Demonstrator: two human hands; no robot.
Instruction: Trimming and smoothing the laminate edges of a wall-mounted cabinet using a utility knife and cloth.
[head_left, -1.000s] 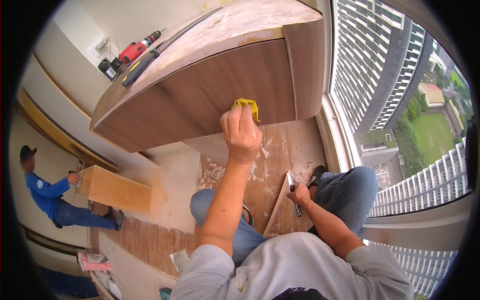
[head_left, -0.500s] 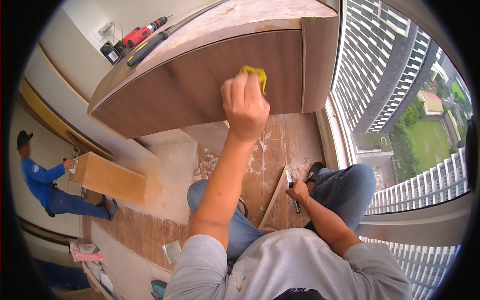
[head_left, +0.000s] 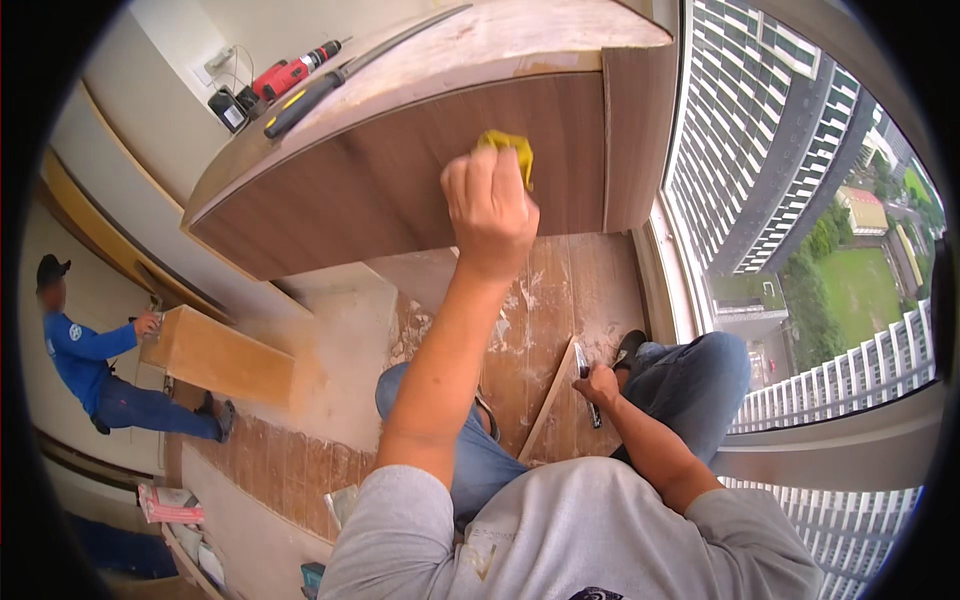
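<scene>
My left hand [head_left: 490,210] reaches forward to the brown wood-grain front panel [head_left: 380,165] of a cabinet. Its fingers are closed on a yellow cloth [head_left: 518,150], crumpled and slightly blurred; the hand hides part of it. Whether the cloth touches the panel, I cannot tell. Low by my right knee, my right hand [head_left: 598,384] is wrapped around a slim silver-and-black cutter [head_left: 594,412], mostly covered by the fingers. Just left of that hand, a narrow wooden strip [head_left: 548,402] slants down to the plank floor.
On the cabinet top [head_left: 520,45] lie a long file [head_left: 345,75] with a black-and-yellow handle and a red cordless drill [head_left: 290,72]. A window [head_left: 690,290] runs along the right. At left, a person in blue [head_left: 85,345] handles a wooden box [head_left: 225,360]. Scraps litter the floor [head_left: 535,310].
The view has shifted a little, so the cabinet and its tools appear slightly lower. My left hand stays at the panel with the cloth; my right hand keeps its hold.
</scene>
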